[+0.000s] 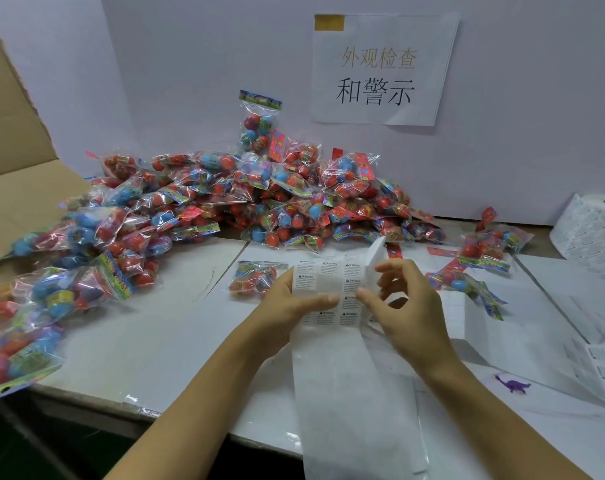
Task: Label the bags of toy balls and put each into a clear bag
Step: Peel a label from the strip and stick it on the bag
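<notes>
While the label strip [329,289] is held up by the left hand [287,303], thumb across its face, a warning label is being pinched at its edge by the right hand [405,303]. Labelling appears to be in hand. Peeling is required next, then application to the bag of toy balls [254,277] just beyond the left hand. Unlabelled bags [225,202] are heaped farther back.

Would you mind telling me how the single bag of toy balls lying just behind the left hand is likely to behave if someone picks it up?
The bag of toy balls probably feels light, since the balls look like small plastic ones. Its thin crinkled film would likely sag and feel slippery, so the balls may shift inside. Lying flat, it seems unlikely to roll.
</notes>
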The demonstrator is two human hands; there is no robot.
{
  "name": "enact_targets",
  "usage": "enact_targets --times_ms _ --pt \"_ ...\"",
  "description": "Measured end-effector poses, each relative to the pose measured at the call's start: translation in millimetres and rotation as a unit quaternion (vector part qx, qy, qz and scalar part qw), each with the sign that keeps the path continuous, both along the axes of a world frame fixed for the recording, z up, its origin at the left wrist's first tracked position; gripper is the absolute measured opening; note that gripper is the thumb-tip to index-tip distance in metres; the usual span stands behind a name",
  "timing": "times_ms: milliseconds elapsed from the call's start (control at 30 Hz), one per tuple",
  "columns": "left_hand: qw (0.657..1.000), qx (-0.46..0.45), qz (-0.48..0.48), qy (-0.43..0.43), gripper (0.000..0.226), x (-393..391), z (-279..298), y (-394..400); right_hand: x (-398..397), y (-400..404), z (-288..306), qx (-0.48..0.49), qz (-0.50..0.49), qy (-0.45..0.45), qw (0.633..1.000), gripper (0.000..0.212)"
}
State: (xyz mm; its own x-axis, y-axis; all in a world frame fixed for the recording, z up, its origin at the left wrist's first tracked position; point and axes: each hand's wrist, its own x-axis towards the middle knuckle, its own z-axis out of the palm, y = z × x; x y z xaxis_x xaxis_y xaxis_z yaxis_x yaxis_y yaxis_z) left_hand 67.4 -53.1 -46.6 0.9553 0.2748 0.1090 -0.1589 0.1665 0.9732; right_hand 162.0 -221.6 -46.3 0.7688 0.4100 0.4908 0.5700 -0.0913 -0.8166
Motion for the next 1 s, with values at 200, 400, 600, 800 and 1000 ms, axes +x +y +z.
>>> enact_targets --times_ms 200,400,600,800,1000 --pt "0.998 0.067 0.009 0.006 0.045 3 -6 -1 0 1 -5 -0.049 -0.015 -0.130 0.990 0.019" --pt "0.996 0.090 0.013 0.004 0.047 3 -9 0 0 1 -6 -0.071 -0.006 -0.127 0.989 0.023" --pt "0.994 0.108 0.010 0.005 0.047 3 -9 -2 0 0 -3 -0.052 0.005 -0.115 0.992 0.011" --pt "0.988 0.149 0.024 0.014 0.046 2 -7 -1 0 0 -1 -0.043 0.048 -0.088 0.994 0.002" --pt "0.989 0.140 0.028 0.024 0.045 3 -8 1 11 -1 1 -0.032 0.068 0.058 0.996 0.015"
